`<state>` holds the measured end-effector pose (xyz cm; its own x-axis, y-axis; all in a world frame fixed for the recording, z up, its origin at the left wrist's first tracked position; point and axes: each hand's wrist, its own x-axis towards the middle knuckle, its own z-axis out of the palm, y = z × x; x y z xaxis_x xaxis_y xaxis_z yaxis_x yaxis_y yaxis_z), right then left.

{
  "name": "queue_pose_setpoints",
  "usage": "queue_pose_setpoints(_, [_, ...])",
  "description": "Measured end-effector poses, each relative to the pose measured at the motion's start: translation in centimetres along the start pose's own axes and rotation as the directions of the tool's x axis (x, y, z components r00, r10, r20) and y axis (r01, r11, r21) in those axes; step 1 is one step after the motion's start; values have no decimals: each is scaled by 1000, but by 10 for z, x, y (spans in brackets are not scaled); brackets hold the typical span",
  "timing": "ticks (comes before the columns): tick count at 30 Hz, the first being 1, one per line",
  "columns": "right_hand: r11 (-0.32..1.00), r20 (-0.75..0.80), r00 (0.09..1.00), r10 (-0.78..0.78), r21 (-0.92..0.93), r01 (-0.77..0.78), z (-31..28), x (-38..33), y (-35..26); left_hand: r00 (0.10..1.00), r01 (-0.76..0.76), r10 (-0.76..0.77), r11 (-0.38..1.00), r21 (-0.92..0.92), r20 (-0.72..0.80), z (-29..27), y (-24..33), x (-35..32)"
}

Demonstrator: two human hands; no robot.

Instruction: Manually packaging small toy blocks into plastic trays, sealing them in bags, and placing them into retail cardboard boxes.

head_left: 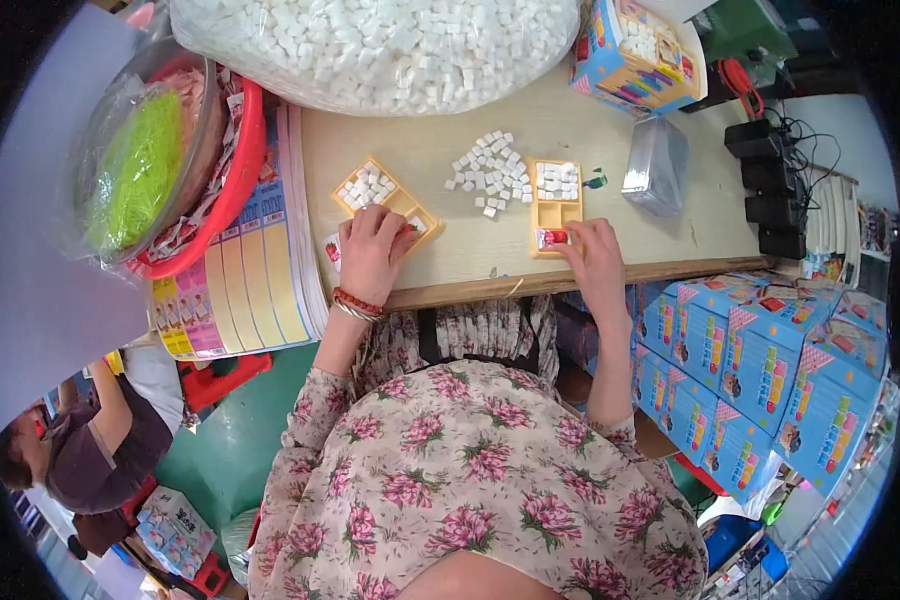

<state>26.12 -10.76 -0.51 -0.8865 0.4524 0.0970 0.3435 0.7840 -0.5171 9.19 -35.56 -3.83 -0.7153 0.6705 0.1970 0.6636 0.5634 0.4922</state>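
On the table's left part, a yellow compartment tray (429,214) sits at a slant, white cubes (366,187) in its upper section. My left hand (370,250) covers its lower part with bent fingers close together, hiding what they grip. A small white packet with a red picture (332,250) shows beside this hand. A second yellow tray (545,215) stands straight at the right, with white cubes (557,181) in its far section. At its near end my right hand (597,262) pinches a small red-and-white packet (552,238). Loose white cubes (492,165) are heaped between the trays.
A large clear bag of white cubes (380,50) lies at the back. To the left are a red basin (240,170) and printed sheets (260,270). A clear plastic box (657,165) and open carton (625,75) stand right, above stacked blue boxes (740,350). A person (90,440) sits lower left.
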Motion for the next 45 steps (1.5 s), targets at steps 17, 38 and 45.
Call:
queue_pose_setpoints(17, [738, -67, 931, 359, 631, -240, -8, -7, 30, 998, -57, 59, 972, -226, 3, -14, -11, -15])
queue_pose_setpoints(38, [964, 151, 958, -242, -74, 255, -1, 15, -7, 986, 169, -169, 981, 94, -13, -40, -41, -41])
queue_pose_setpoints(45, [980, 57, 981, -188, -55, 191, 2, 11, -18, 965, 248, -254, 964, -91, -59, -39, -57, -43])
